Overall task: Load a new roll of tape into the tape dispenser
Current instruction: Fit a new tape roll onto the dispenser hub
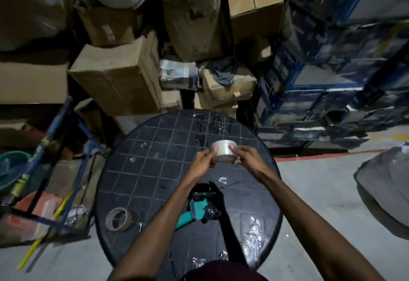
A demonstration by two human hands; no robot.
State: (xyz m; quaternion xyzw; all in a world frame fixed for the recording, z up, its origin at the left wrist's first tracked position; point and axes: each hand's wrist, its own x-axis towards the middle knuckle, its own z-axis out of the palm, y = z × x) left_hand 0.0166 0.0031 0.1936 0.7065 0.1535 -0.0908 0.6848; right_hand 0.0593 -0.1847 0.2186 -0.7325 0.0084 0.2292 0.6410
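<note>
A clear roll of tape (223, 149) is held up over the round dark table (137, 170), gripped from both sides. My left hand (202, 163) pinches its left edge and my right hand (245, 156) holds its right edge, thumb on top. The tape dispenser (203, 208), black with a teal handle, lies on the table nearer to me, partly hidden by my left forearm. An empty brown cardboard core (116, 218) lies on the table's left front.
Stacked cardboard boxes (119, 77) crowd the far side of the table. Blue printed cartons (321, 81) are piled at the right. A blue metal frame (66, 148) with tubs and yellow sticks stands left. Scraps of clear tape stick to the tabletop.
</note>
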